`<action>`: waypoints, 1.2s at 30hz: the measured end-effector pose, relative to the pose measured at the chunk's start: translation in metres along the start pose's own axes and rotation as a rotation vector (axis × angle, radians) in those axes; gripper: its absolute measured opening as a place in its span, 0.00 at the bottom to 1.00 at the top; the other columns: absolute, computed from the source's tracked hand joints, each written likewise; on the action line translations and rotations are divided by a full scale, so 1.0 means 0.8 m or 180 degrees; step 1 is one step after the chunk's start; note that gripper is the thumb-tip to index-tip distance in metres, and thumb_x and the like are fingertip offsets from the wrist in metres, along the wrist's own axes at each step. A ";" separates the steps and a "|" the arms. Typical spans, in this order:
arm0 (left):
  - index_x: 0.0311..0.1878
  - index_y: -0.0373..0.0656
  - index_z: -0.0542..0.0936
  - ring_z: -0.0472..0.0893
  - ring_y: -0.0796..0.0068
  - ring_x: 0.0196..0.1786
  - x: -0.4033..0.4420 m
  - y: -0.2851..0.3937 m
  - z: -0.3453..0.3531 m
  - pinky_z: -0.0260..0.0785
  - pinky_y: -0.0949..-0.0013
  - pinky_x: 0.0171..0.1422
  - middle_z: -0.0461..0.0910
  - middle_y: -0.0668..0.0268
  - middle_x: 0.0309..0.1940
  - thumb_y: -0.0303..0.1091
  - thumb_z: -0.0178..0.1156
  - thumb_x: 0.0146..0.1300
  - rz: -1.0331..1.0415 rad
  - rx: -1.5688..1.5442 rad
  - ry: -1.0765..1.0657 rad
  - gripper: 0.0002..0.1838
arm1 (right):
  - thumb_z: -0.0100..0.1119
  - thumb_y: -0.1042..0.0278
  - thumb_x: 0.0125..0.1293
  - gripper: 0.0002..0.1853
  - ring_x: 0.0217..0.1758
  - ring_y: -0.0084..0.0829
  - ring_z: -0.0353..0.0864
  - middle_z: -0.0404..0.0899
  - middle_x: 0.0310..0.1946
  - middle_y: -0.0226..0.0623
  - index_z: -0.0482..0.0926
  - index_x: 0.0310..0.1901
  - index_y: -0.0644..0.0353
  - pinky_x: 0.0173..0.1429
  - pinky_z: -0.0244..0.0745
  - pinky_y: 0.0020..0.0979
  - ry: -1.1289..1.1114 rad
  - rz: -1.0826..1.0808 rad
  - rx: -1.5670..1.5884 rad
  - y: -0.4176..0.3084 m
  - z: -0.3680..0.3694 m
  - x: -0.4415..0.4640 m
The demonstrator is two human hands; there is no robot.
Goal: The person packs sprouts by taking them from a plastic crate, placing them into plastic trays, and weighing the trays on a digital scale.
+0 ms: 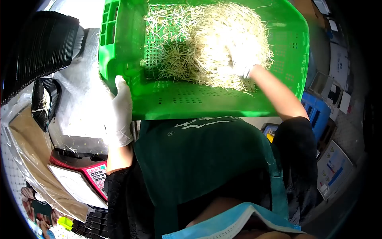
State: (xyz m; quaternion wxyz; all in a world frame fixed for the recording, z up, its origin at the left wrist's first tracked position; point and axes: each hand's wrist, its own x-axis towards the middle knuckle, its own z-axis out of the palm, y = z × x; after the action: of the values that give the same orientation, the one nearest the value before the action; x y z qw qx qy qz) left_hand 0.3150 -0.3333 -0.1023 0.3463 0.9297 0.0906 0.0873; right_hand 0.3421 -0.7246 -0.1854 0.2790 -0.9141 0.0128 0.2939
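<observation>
A green plastic crate (215,104) with perforated walls spans the upper middle of the head view. Inside it, a big heap of pale bean sprouts (223,32) fills the middle and right, and thinner scatterings lie to the left. My right hand (243,65), in a white glove, reaches over the near wall into the heap; glare and sprouts hide its fingers. At the crate's near left corner, my gloved left hand (120,113) grips the edge with its thumb pointing up. Its other fingers are mostly lost in glare.
Left of the crate, a metal surface (75,99) bears a black tray (45,103) with some sprouts in it. Nested black trays (43,44) stand at the upper left. A red scale (95,175) with a keypad sits nearer me. A blue bin (316,113) is at right.
</observation>
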 end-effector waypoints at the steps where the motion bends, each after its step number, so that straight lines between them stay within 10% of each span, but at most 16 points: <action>1: 0.61 0.37 0.71 0.81 0.58 0.47 0.000 0.001 0.003 0.72 0.64 0.52 0.79 0.52 0.48 0.35 0.58 0.61 0.0086 -0.0067 0.0063 0.25 | 0.55 0.53 0.65 0.37 0.70 0.33 0.60 0.55 0.71 0.42 0.52 0.72 0.49 0.71 0.58 0.35 0.0193 -0.0105 -0.1791 -0.030 0.015 -0.031; 4: 0.60 0.35 0.70 0.80 0.56 0.49 0.004 0.027 -0.005 0.71 0.63 0.54 0.78 0.49 0.49 0.34 0.59 0.59 -0.0072 -0.0481 0.0035 0.26 | 0.53 0.52 0.64 0.37 0.73 0.37 0.54 0.53 0.72 0.42 0.52 0.72 0.52 0.75 0.49 0.34 0.0499 -0.0257 -0.3840 -0.039 0.015 -0.026; 6: 0.62 0.35 0.68 0.78 0.54 0.51 0.008 0.030 -0.012 0.70 0.63 0.55 0.76 0.48 0.51 0.34 0.60 0.58 0.0082 0.0091 -0.0158 0.28 | 0.55 0.53 0.63 0.37 0.72 0.43 0.55 0.54 0.71 0.44 0.54 0.71 0.52 0.75 0.49 0.35 0.0714 -0.0472 0.1166 -0.014 -0.010 0.017; 8: 0.62 0.35 0.67 0.78 0.54 0.51 0.010 0.035 -0.012 0.70 0.62 0.55 0.76 0.48 0.51 0.35 0.60 0.58 0.0103 0.0151 -0.0087 0.29 | 0.58 0.47 0.59 0.40 0.71 0.47 0.55 0.55 0.70 0.46 0.56 0.70 0.52 0.74 0.50 0.36 0.0790 -0.0284 0.0281 0.020 -0.043 0.035; 10: 0.62 0.35 0.67 0.78 0.54 0.51 0.009 0.038 -0.010 0.70 0.61 0.56 0.76 0.48 0.51 0.36 0.61 0.58 0.0108 0.0224 -0.0037 0.30 | 0.65 0.40 0.51 0.48 0.72 0.42 0.57 0.55 0.70 0.45 0.56 0.70 0.54 0.73 0.55 0.36 0.1201 -0.0060 -0.2655 0.032 -0.076 0.037; 18: 0.58 0.37 0.70 0.78 0.49 0.47 -0.001 0.038 -0.013 0.70 0.59 0.53 0.78 0.49 0.44 0.43 0.60 0.57 0.0373 0.0604 0.0304 0.28 | 0.74 0.37 0.35 0.65 0.75 0.52 0.45 0.45 0.72 0.55 0.46 0.73 0.48 0.75 0.46 0.45 0.0883 -0.0804 -0.2261 -0.024 -0.063 0.013; 21: 0.65 0.41 0.66 0.74 0.54 0.59 -0.002 0.050 -0.019 0.66 0.60 0.62 0.72 0.50 0.58 0.52 0.56 0.61 -0.0012 0.0718 0.0012 0.33 | 0.73 0.39 0.39 0.61 0.74 0.52 0.48 0.48 0.71 0.55 0.48 0.72 0.46 0.75 0.47 0.45 0.0787 -0.1322 -0.2767 -0.096 -0.022 0.017; 26: 0.60 0.40 0.71 0.78 0.58 0.51 0.002 0.039 -0.011 0.68 0.62 0.56 0.77 0.51 0.49 0.46 0.58 0.61 0.0210 -0.0242 0.0112 0.28 | 0.69 0.45 0.51 0.49 0.72 0.52 0.54 0.50 0.70 0.56 0.52 0.71 0.45 0.73 0.55 0.42 -0.0172 -0.1354 -0.2393 -0.171 0.081 0.085; 29: 0.59 0.40 0.72 0.79 0.62 0.48 -0.004 0.042 -0.017 0.69 0.64 0.54 0.80 0.54 0.45 0.44 0.59 0.61 0.0059 -0.0321 0.0097 0.26 | 0.64 0.46 0.55 0.43 0.61 0.51 0.66 0.53 0.67 0.58 0.55 0.69 0.51 0.65 0.64 0.43 0.0394 -0.1969 -0.2329 -0.126 0.154 0.125; 31: 0.58 0.40 0.72 0.79 0.64 0.47 0.003 0.057 -0.021 0.69 0.65 0.53 0.80 0.56 0.44 0.42 0.59 0.61 -0.0644 -0.0280 -0.0260 0.25 | 0.48 0.52 0.63 0.29 0.59 0.47 0.70 0.64 0.60 0.54 0.62 0.64 0.53 0.63 0.65 0.42 -0.0176 -0.0905 -0.1282 -0.147 0.163 0.115; 33: 0.55 0.38 0.73 0.79 0.59 0.45 0.008 0.012 0.000 0.70 0.62 0.51 0.79 0.53 0.42 0.45 0.58 0.59 0.0602 0.0498 0.0503 0.25 | 0.32 0.58 0.72 0.21 0.57 0.42 0.74 0.76 0.52 0.51 0.69 0.59 0.55 0.60 0.67 0.41 -0.0678 0.0139 -0.0173 -0.148 0.168 0.107; 36: 0.53 0.38 0.75 0.79 0.53 0.43 0.009 0.010 0.003 0.71 0.58 0.49 0.79 0.51 0.40 0.48 0.59 0.58 0.0679 0.0523 0.0619 0.26 | 0.39 0.62 0.70 0.22 0.55 0.41 0.75 0.75 0.55 0.43 0.67 0.64 0.53 0.61 0.69 0.36 -0.1084 -0.0078 -0.0126 -0.132 0.112 0.113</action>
State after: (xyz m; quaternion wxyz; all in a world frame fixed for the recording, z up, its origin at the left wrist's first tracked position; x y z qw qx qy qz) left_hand 0.3232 -0.3395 -0.0980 0.2475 0.9463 0.0313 0.2055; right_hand 0.3893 -0.5759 -0.2421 0.2626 -0.8565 -0.0516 0.4413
